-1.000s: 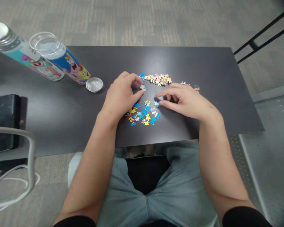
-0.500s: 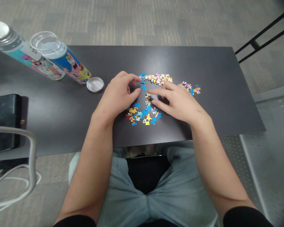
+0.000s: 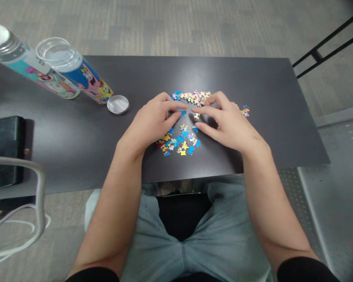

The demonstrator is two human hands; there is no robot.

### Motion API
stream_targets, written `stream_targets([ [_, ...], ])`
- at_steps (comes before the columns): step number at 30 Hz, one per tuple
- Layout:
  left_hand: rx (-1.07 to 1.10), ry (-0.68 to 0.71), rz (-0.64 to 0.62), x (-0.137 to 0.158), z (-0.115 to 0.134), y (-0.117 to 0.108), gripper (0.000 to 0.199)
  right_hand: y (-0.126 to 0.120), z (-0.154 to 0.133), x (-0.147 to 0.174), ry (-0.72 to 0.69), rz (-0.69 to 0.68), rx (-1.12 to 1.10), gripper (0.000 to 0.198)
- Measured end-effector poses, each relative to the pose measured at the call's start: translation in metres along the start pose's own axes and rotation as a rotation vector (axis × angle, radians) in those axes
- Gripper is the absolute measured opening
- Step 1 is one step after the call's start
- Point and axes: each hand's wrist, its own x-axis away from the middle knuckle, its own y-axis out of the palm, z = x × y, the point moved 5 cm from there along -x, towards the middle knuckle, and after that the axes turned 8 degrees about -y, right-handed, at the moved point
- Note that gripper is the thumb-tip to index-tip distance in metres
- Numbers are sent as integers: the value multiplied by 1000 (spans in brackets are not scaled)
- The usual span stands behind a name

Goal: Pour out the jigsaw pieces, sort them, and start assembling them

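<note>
My left hand (image 3: 157, 119) rests over the table with its fingers apart, thumb and forefinger beside a blue puzzle piece (image 3: 182, 113). Facing it, my right hand (image 3: 225, 121) has its fingers spread, close to a white and yellow puzzle piece (image 3: 196, 116) and a small blue piece (image 3: 195, 129) by its thumb. Nearer to me lies a loose heap of blue, yellow and red puzzle pieces (image 3: 182, 143), partly behind my left hand. Beyond my hands is a row of mostly cream and pink pieces (image 3: 195, 97); my right hand hides part of another group (image 3: 245, 111).
Two clear-topped cartoon canisters stand at the left, one capped (image 3: 44, 74) and one uncapped (image 3: 88, 78). A round metal lid (image 3: 118, 104) lies beside them on the dark table (image 3: 253, 82). A black case (image 3: 6, 152) and a white cable (image 3: 41, 196) are at the near left.
Both hands have shifted slightly to the right. The blue piece by my left hand has moved right and nearer me; the white and yellow piece and a small blue piece now lie farther right.
</note>
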Motion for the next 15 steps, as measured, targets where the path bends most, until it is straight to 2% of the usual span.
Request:
stream_targets([
  [4, -22, -49, 141, -1, -7, -9, 40, 14, -25, -9, -51, -54, 9, 53],
  [8, -31, -102, 157, -1, -12, -14, 32, 19, -38, -12, -80, -113, -14, 55],
  [12, -17, -115, 148, -1, -12, -15, 31, 7, -25, 0, -35, -102, -10, 47],
  [15, -10, -125, 135, -1, -11, -15, 31, -4, -9, 15, 14, -114, 13, 54],
])
